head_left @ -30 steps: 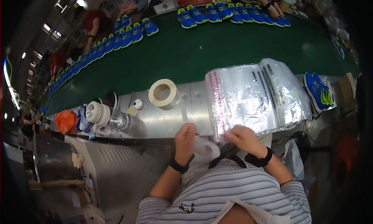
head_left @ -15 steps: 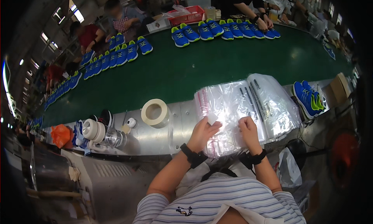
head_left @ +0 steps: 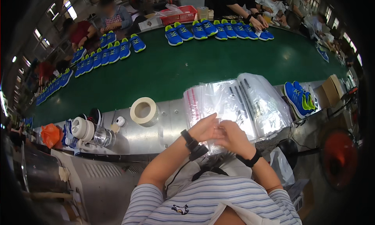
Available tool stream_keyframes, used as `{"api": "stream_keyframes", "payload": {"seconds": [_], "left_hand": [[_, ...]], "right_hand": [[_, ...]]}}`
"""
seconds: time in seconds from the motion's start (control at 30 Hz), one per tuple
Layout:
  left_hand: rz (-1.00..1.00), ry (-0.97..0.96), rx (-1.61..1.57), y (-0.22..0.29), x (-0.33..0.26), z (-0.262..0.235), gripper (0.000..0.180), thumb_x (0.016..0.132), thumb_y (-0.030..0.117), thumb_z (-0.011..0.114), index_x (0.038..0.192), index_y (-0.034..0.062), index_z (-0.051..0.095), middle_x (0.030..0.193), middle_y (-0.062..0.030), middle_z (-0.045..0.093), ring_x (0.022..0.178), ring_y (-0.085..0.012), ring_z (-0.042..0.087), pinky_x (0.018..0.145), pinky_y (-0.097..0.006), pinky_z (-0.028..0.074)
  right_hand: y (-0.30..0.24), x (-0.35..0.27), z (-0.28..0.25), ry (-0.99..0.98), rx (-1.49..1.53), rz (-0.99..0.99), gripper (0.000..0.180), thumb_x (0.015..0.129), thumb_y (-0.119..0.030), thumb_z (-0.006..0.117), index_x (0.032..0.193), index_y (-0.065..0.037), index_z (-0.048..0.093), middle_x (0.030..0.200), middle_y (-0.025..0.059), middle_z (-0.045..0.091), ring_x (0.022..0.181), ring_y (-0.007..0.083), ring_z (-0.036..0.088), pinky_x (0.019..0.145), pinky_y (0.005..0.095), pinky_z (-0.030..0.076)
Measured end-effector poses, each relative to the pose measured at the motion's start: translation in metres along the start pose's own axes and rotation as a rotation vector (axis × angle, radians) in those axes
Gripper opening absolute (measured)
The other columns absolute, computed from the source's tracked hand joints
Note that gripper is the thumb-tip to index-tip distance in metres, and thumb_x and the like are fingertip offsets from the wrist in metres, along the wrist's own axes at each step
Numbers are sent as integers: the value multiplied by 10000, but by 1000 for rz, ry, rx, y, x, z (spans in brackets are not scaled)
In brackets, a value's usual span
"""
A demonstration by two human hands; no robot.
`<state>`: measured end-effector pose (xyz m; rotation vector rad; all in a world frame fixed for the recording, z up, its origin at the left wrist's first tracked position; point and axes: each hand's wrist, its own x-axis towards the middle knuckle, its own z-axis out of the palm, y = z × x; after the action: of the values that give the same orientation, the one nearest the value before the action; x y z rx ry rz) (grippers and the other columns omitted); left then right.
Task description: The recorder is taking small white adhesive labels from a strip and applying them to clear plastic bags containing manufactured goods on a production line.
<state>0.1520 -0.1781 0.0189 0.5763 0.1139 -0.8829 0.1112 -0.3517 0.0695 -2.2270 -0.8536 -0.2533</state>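
My left hand (head_left: 204, 129) and my right hand (head_left: 233, 136) meet over a stack of clear plastic bags (head_left: 216, 94). The fingertips of both press together, and whatever sits between them is too small and too covered to make out. Pink-red printing runs along the left edge of the stack and dark printing along its middle. A second pile of plastic bags (head_left: 263, 102) lies against the stack on the right, its surface shiny and rumpled. To the left of my hands, a roll of pale tape (head_left: 143, 112) lies on the metal ledge.
Blue shoes (head_left: 121, 49) line the far side of the green conveyor belt (head_left: 156, 74), where several people work. Another blue pair (head_left: 299, 98) stands right of the bags beside a cardboard box (head_left: 330, 90). Left along the metal ledge (head_left: 170, 125) are a bottle (head_left: 103, 136) and an orange bag (head_left: 50, 134).
My right hand has moved left to meet my left hand. A small white piece seen at my left fingers earlier is now hidden. Across the belt, a person's hands hold something white over a shoe.
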Motion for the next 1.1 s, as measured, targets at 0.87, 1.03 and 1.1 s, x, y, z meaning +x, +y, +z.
{"api": "stream_keyframes", "payload": {"seconds": [0.87,1.03,1.1], "left_hand": [[713,1300,232,-135,-215,-121,479,789,190,625,1202,36,437,1088,-46,503,1009,-152,456,859,-293,366],[527,1205,1131,-131,-199,-126,196,814,183,603,888,2,616,744,-34,602,710,-134,553,659,-300,437],[349,1175,1199,-119,-202,-89,149,837,141,567,858,4,622,752,-29,617,651,-141,559,569,-318,426]], "right_hand": [[91,-84,-130,733,-424,566,144,862,-101,518,790,22,540,743,104,525,646,214,496,608,320,403],[16,-21,-70,432,-199,263,47,823,-22,539,793,13,532,773,88,521,674,196,494,584,288,385],[-5,-15,-40,259,95,241,32,812,-1,543,785,13,531,780,71,529,660,158,496,547,259,383]]}}
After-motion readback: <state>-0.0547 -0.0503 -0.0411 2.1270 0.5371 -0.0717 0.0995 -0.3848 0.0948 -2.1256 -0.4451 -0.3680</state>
